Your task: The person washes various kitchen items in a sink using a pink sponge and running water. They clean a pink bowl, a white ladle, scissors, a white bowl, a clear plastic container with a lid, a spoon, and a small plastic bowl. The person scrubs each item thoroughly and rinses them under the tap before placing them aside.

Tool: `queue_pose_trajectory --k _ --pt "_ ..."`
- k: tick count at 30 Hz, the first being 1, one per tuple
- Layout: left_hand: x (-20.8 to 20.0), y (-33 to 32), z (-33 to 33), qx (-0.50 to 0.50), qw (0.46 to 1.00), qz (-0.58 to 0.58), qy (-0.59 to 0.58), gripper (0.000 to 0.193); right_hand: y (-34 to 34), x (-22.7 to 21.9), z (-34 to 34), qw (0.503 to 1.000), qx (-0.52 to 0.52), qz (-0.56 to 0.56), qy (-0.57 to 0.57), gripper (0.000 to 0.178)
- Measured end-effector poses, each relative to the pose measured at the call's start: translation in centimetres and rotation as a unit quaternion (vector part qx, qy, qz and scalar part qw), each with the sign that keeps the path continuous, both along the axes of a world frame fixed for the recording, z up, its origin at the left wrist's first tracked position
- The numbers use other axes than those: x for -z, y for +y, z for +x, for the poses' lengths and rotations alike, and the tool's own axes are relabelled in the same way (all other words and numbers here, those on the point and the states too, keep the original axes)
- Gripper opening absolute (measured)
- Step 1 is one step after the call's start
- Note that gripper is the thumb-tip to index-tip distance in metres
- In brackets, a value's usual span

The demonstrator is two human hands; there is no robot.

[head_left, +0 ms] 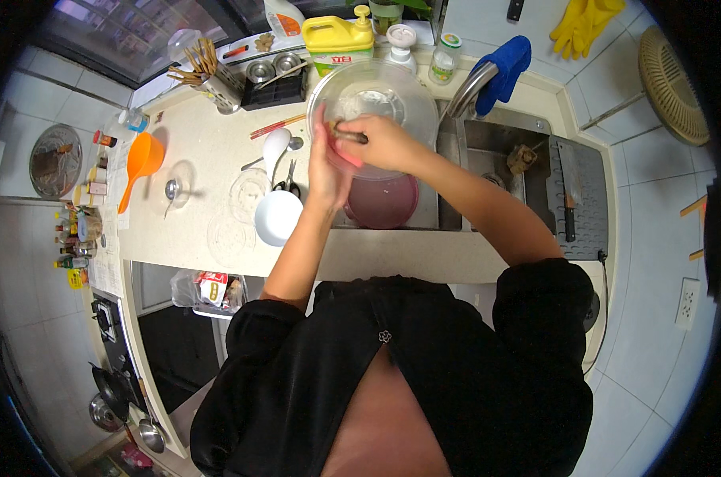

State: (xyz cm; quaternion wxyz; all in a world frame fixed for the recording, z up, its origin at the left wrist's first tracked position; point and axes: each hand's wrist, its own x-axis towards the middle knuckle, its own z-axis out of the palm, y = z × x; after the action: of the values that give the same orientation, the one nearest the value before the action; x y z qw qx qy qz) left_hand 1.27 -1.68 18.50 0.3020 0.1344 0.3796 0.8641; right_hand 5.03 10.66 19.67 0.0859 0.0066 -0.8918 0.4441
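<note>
Over a large clear plastic bowl (412,99) my two hands meet. My right hand (380,143) is closed round a short dark brown, handle-like thing (352,137) whose far end is hidden. Motion smears my left hand (329,171), upright against the right, and its fingers cannot be read. A pinkish-red patch (346,155) shows between the hands; I cannot make out what it is. Below the clear bowl a dark pink basin (382,203) sits in the sink. Left of my left forearm stand a white bowl (279,219), black scissors (290,181) and a white spoon (276,147).
A faucet (472,87) draped with a blue cloth (507,67) rises beside the right sink basin (496,131). A knife (569,211) lies on the grey drainboard (587,175). Bottles, including a yellow jug (337,36), line the back. An orange ladle (143,155) lies left.
</note>
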Motion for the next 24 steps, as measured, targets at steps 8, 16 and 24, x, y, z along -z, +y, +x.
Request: queue_pose_trajectory --k 8,16,24 --pt "0.4 -0.9 -1.0 0.021 0.996 -0.082 -0.037 0.052 1.4 0.7 1.1 0.881 -0.035 0.462 -0.095 0.024" --pt "-0.9 0.1 0.8 0.054 0.989 -0.012 -0.136 0.055 -3.1 0.8 -0.9 0.918 0.160 -0.362 0.034 0.021" --pt "-0.9 -1.4 -0.5 0.118 0.978 -0.133 -0.109 0.065 -0.7 -2.1 2.1 0.993 -0.094 -0.004 -0.076 0.017"
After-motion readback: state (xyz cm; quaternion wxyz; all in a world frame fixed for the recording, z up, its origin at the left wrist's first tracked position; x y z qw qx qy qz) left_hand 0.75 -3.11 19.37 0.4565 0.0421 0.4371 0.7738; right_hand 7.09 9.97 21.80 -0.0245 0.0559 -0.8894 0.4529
